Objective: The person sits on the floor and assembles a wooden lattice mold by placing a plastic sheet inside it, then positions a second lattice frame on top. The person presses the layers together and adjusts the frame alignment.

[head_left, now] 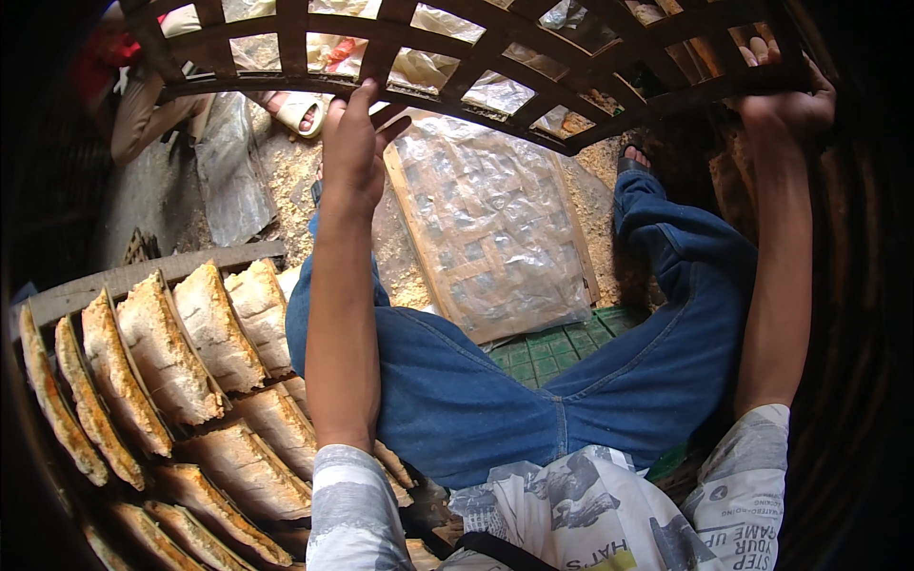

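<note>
A dark wooden lattice frame [495, 52] is raised at the top of the view, tilted, with square gaps between its slats. My left hand [354, 152] holds its lower edge, the thumb up against the wood and the other fingers partly hidden. My right hand [788, 95] grips its right corner, and some fingertips show through a gap. Below it, between my legs, lies a second, lighter lattice frame [578, 243] with a crinkled clear plastic sheet [490, 214] over it. Neither hand touches that one.
Rows of pale, crumbly slabs with orange-yellow edges [167, 347] stand at the left beside a wooden board [143, 276]. Green gridded plastic [552, 350] shows beneath the plastic-covered frame. Another person's sandalled foot [303, 114] is at upper left, near a grey sheet [233, 171]. Yellowish crumbs litter the floor.
</note>
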`<state>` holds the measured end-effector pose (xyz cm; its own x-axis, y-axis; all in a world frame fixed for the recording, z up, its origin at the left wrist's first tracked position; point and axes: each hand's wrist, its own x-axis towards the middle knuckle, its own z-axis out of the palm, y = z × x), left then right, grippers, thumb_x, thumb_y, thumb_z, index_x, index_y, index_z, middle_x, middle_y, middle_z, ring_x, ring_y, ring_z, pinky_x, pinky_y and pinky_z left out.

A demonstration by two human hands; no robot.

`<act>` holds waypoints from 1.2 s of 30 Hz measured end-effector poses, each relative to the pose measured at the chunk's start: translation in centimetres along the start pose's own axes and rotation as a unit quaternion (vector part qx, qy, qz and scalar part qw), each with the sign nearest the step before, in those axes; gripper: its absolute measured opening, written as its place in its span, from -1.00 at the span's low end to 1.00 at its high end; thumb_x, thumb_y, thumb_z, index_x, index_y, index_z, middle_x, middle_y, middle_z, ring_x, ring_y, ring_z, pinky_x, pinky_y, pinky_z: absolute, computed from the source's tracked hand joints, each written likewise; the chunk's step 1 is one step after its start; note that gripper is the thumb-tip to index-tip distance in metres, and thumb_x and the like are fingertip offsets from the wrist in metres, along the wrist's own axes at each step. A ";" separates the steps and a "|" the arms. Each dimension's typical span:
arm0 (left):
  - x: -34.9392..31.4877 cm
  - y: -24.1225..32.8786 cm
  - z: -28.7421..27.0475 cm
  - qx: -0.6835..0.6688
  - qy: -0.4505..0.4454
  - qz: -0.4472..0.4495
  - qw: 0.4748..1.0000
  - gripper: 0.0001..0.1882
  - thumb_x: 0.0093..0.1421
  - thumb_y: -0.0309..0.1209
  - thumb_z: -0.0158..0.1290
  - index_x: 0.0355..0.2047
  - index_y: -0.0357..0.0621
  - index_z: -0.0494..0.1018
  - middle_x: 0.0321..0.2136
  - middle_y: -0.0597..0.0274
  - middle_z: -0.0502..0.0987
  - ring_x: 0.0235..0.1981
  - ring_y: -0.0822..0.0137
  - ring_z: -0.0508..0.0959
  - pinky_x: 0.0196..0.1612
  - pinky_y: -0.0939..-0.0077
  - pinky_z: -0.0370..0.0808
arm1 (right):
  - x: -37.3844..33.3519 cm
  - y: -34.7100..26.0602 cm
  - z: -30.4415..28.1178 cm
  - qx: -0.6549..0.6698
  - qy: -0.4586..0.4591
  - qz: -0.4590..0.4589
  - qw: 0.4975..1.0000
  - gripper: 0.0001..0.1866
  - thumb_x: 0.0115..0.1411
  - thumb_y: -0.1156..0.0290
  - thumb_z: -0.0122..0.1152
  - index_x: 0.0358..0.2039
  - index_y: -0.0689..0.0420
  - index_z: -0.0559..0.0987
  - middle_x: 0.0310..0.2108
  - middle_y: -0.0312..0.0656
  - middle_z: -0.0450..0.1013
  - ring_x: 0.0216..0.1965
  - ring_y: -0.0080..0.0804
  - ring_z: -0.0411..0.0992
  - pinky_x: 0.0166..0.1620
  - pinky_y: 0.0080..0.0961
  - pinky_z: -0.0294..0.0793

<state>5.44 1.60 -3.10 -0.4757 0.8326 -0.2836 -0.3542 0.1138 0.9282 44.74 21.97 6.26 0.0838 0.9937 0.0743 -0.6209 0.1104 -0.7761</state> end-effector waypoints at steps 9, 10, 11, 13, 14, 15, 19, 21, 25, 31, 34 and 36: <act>-0.2 0.8 -0.4 -0.109 0.061 -0.003 0.992 -0.59 0.41 -0.17 -0.17 0.04 -0.27 0.29 -0.08 0.02 0.45 -0.05 0.10 0.49 0.09 0.08 0.48 | 2.6 1.0 -3.2 0.000 -0.128 0.073 0.989 -0.68 0.05 0.26 -0.06 -0.38 0.27 0.51 -0.45 -0.07 0.43 -0.35 -0.19 0.35 -0.17 -0.28 0.36; -0.1 0.8 -0.4 -0.148 0.069 0.003 0.987 -0.58 0.41 -0.16 -0.18 0.05 -0.27 0.28 -0.07 0.02 0.44 -0.05 0.10 0.49 0.10 0.07 0.47 | 2.7 1.2 -3.4 0.017 -0.199 0.111 0.973 -0.68 0.08 0.27 -0.05 -0.34 0.27 0.51 -0.44 -0.07 0.45 -0.36 -0.19 0.38 -0.16 -0.29 0.39; 0.2 0.9 -0.7 -0.138 0.071 0.008 0.988 -0.58 0.44 -0.15 -0.27 0.04 -0.26 0.27 -0.07 0.00 0.42 -0.05 0.08 0.47 0.13 0.03 0.44 | 3.0 1.5 -3.5 -0.016 -0.159 0.128 0.979 -0.69 0.12 0.28 -0.05 -0.30 0.27 0.51 -0.41 -0.07 0.47 -0.34 -0.20 0.41 -0.15 -0.29 0.42; 1.4 0.7 -1.9 -0.180 0.079 0.012 0.980 -0.52 0.44 -0.08 -0.33 0.07 -0.24 0.26 -0.09 0.01 0.45 -0.11 0.10 0.49 0.02 0.08 0.47 | 3.3 2.0 -3.4 -0.081 -0.075 0.158 0.981 -0.71 0.20 0.32 -0.07 -0.23 0.27 0.50 -0.34 -0.07 0.51 -0.31 -0.22 0.47 -0.11 -0.30 0.48; 1.5 0.8 -2.0 -0.200 0.085 0.014 0.976 -0.49 0.45 -0.05 -0.36 0.08 -0.24 0.26 -0.10 0.02 0.47 -0.15 0.11 0.51 -0.04 0.11 0.48 | 2.6 2.4 -2.5 -0.118 -0.068 0.184 0.974 -0.71 0.23 0.34 -0.08 -0.21 0.27 0.50 -0.32 -0.08 0.51 -0.28 -0.25 0.49 -0.09 -0.33 0.49; 1.6 0.9 -1.9 -0.205 0.127 0.001 0.971 -0.46 0.45 -0.01 -0.45 0.04 -0.21 0.28 -0.16 0.06 0.47 -0.23 0.15 0.49 -0.08 0.14 0.49 | 1.7 2.9 -1.6 -0.154 -0.060 0.208 0.964 -0.72 0.26 0.37 -0.10 -0.18 0.28 0.50 -0.30 -0.09 0.52 -0.24 -0.28 0.50 -0.07 -0.35 0.51; 2.1 1.3 -6.0 -0.275 0.127 -0.068 0.951 -0.51 0.44 0.04 -0.46 -0.12 -0.09 0.29 -0.44 0.25 0.30 -0.62 0.44 0.25 -0.53 0.47 0.29 | 0.5 5.1 -1.4 -0.253 -0.211 0.197 0.923 -0.71 0.33 0.34 -0.07 -0.07 0.22 0.49 -0.24 -0.18 0.53 -0.18 -0.47 0.52 -0.11 -0.45 0.55; 2.1 0.8 -6.3 -0.282 0.122 -0.073 0.949 -0.52 0.44 0.03 -0.44 -0.11 -0.10 0.27 -0.47 0.27 0.27 -0.62 0.43 0.24 -0.53 0.46 0.30 | -0.6 5.7 -0.5 -0.337 -0.199 0.190 0.900 -0.69 0.34 0.23 -0.02 -0.06 0.15 0.51 -0.25 -0.27 0.53 -0.19 -0.53 0.51 -0.18 -0.51 0.54; 1.6 0.3 -4.7 -0.265 0.125 -0.036 0.955 -0.57 0.45 -0.01 -0.38 -0.08 -0.12 0.22 -0.44 0.25 0.26 -0.62 0.43 0.23 -0.53 0.42 0.31 | -1.8 6.2 1.0 -0.486 -0.157 0.192 0.838 -0.65 0.32 0.10 0.04 -0.12 0.11 0.57 -0.29 -0.35 0.53 -0.24 -0.64 0.48 -0.25 -0.63 0.47; 0.5 1.9 -3.1 -0.133 0.097 0.028 0.986 -0.62 0.46 -0.11 -0.36 -0.08 -0.19 0.23 -0.38 0.18 0.33 -0.60 0.44 0.25 -0.50 0.42 0.34 | -2.5 7.7 1.3 -0.603 -0.195 0.172 0.754 -0.58 0.29 -0.01 0.05 -0.18 0.09 0.60 -0.42 -0.40 0.49 -0.41 -0.66 0.39 -0.27 -0.62 0.37; -1.0 2.6 -1.5 -0.016 0.055 0.026 0.998 -0.67 0.45 -0.18 -0.27 -0.09 -0.20 0.31 -0.39 0.21 0.43 -0.56 0.44 0.35 -0.47 0.47 0.40 | -3.4 7.3 2.2 -0.550 -0.187 0.197 0.790 -0.59 0.30 -0.05 0.04 -0.20 0.04 0.59 -0.48 -0.45 0.43 -0.43 -0.70 0.36 -0.28 -0.63 0.36; -1.4 2.3 -0.7 0.036 0.014 0.009 0.999 -0.68 0.44 -0.19 -0.24 -0.10 -0.18 0.34 -0.40 0.23 0.46 -0.56 0.43 0.39 -0.46 0.49 0.43 | -3.2 7.5 2.2 -0.527 -0.181 0.189 0.809 -0.61 0.30 -0.04 0.06 -0.22 0.02 0.59 -0.48 -0.46 0.43 -0.44 -0.71 0.35 -0.30 -0.63 0.36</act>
<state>4.73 0.30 -0.74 -0.5051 0.8191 -0.2720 -0.2864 0.1382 0.9481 38.05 19.61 1.59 -0.3095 0.9142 -0.2616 0.4757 -0.0894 -0.8750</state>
